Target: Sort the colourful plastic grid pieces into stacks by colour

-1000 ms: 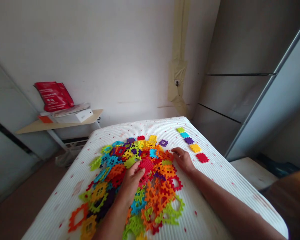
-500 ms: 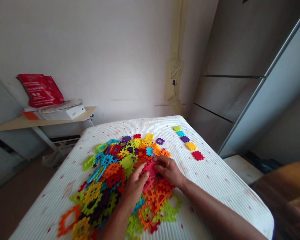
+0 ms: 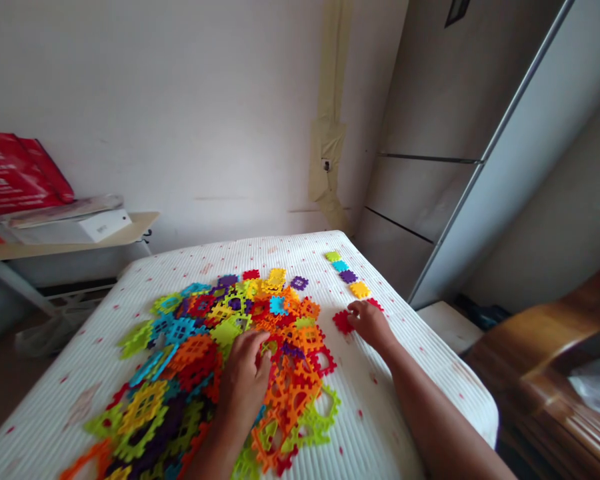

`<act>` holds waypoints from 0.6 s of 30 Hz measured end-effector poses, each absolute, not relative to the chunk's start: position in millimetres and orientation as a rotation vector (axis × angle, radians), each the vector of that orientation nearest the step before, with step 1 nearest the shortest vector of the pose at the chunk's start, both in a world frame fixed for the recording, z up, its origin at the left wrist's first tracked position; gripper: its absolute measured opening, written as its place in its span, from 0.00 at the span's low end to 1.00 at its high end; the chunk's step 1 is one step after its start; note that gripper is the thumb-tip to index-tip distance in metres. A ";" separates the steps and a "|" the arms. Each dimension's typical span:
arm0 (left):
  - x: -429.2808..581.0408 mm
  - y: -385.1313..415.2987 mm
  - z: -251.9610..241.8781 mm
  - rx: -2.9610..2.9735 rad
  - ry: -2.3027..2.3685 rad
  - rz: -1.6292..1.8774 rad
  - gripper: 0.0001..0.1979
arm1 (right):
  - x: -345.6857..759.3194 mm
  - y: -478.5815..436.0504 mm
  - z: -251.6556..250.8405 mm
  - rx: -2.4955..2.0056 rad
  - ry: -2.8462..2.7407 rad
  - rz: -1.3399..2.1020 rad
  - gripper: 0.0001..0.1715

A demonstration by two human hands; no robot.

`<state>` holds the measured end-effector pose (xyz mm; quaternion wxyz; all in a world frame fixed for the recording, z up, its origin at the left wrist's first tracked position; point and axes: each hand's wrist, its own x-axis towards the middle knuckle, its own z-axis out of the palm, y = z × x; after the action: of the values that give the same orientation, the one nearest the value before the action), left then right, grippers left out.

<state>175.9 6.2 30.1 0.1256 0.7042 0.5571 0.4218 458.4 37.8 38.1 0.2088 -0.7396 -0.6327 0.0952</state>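
My right hand (image 3: 373, 324) pinches the edge of a solid red interlocking plastic tile (image 3: 343, 323), low over the cloth just right of the pile. Behind its fingers, another red tile (image 3: 376, 304) is partly covered. That one ends a line of single tiles: yellow (image 3: 360, 289), purple (image 3: 349, 276), blue (image 3: 340, 266) and green (image 3: 333, 256). My left hand (image 3: 247, 370) hovers over or rests on the heap of mixed tiles (image 3: 195, 350), its fingers bent and the thumb apart. Nothing shows in it. A green tile (image 3: 225, 332) lies beside its fingertips.
A white quilted cloth with red spots (image 3: 380, 393) covers the table. On the left, a small shelf table (image 3: 145, 227) bears a white box (image 3: 97, 228) and a red bag (image 3: 20, 173). A grey cabinet (image 3: 430, 180) stands at the right, near brown wooden furniture (image 3: 545, 320).
My right hand has moved right from the heap, carrying the red tile towards the line of tiles. My left hand has let go of that tile and stays by the heap. The view has turned right.
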 end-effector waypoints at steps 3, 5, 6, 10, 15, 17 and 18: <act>176.4 6.6 25.5 2.162 1.664 1.207 0.13 | 453.3 29.5 36.9 -2.111 -1.791 0.180 0.14; 176.1 6.7 21.8 2.224 1.696 1.175 0.13 | 449.5 23.5 37.6 -2.153 -1.816 0.150 0.16; 175.9 6.6 20.0 2.257 1.707 1.156 0.13 | 447.5 20.7 37.9 -2.173 -1.834 0.131 0.18; 176.1 7.0 14.5 2.380 1.743 1.069 0.14 | 439.2 14.2 38.0 -2.194 -1.906 0.058 0.21; 175.8 8.7 11.5 2.449 1.786 0.950 0.15 | 445.6 18.2 40.5 -2.087 -1.870 0.076 0.16; 175.7 8.9 11.5 2.457 1.792 0.923 0.15 | 459.9 21.1 42.8 -2.042 -1.759 -0.018 0.19; 175.8 8.9 11.5 2.460 1.792 0.915 0.15 | 468.7 22.3 43.6 -2.046 -1.680 -0.081 0.20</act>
<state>175.8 8.9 11.5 -0.0184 0.7740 0.5637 0.2879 468.7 22.3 43.6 0.2440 -0.7491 -0.6152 -0.0297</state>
